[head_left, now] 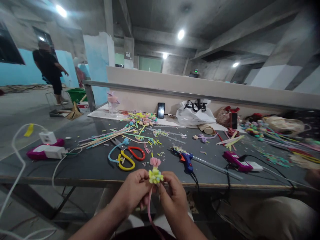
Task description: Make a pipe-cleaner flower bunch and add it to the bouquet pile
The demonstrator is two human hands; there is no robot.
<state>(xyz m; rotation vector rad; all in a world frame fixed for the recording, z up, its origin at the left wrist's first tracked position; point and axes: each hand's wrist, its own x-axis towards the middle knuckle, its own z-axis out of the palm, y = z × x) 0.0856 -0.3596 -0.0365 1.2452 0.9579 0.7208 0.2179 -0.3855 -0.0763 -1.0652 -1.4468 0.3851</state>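
My left hand (135,191) and my right hand (172,193) are both closed round a small craft flower (155,173) held just in front of the table's near edge. The flower has a yellow-green cluster with a pink tuft above it, and a pink stem (149,210) hangs down between my wrists. On the dark table (95,166) just beyond my hands lie scissors (130,157) with yellow and red handles, and a blue glue gun (186,160) to the right.
Several coloured straws and clippings (120,133) litter the table, with finished flowers (142,118) behind. A power strip (50,150) lies at left, a purple device (236,160) at right, a phone (161,110) and white bag (195,111) at the back. A person (50,71) stands far left.
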